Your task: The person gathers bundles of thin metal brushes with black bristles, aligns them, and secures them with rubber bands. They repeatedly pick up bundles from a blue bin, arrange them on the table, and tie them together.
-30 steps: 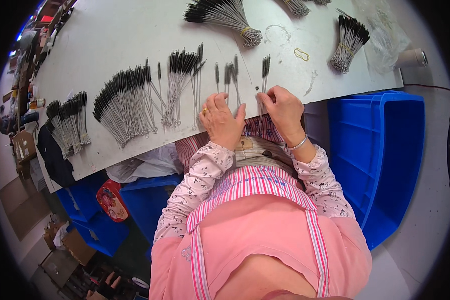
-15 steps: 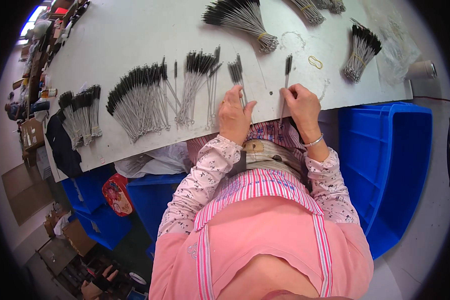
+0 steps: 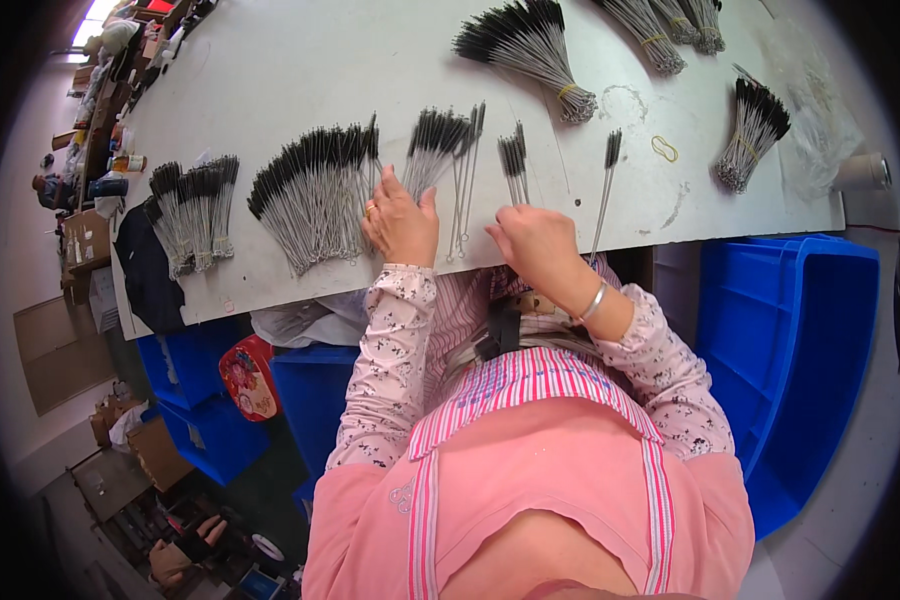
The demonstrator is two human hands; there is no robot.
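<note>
1. Far left, beyond the table [image 3: 270, 60] end, I log brown cardboard boxes [image 3: 85, 240] stacked along the wall, flat and squarish; any labels are too small for me to tell
2. Below the table's near edge at left: blue plastic bins [image 3: 185, 400], and a red rounded package [image 3: 242, 375] with a pale pattern wedged between them
3. On the table's left part: a small fan of black-tipped wire brushes [image 3: 190, 215], then a broad fan of the same brushes [image 3: 315, 190], handles pointing toward me
4. My left hand [image 3: 402, 222] lies palm down at the near edge, fingers spread flat on the handle ends just right of the broad fan; it grips nothing that I can see
5. Between my hands: a narrow cluster of brushes [image 3: 448, 160] and a few loose ones [image 3: 515, 165]
6. My right hand [image 3: 535, 245] is curled loosely at the table edge, fingers bent toward the loose handles; I cannot tell whether it pinches one
7. Just right of it: a single brush [image 3: 606, 185] lying apart
8. Far side: banded bundles [image 3: 530, 45], a yellow rubber band [image 3: 664, 149] on bare grey surface, another bundle [image 3: 752, 130], clear plastic bags [image 3: 820, 110]
9. Right: a large open blue bin [image 3: 780, 340] close against the table's near edge; bare tabletop lies between the rows
</note>
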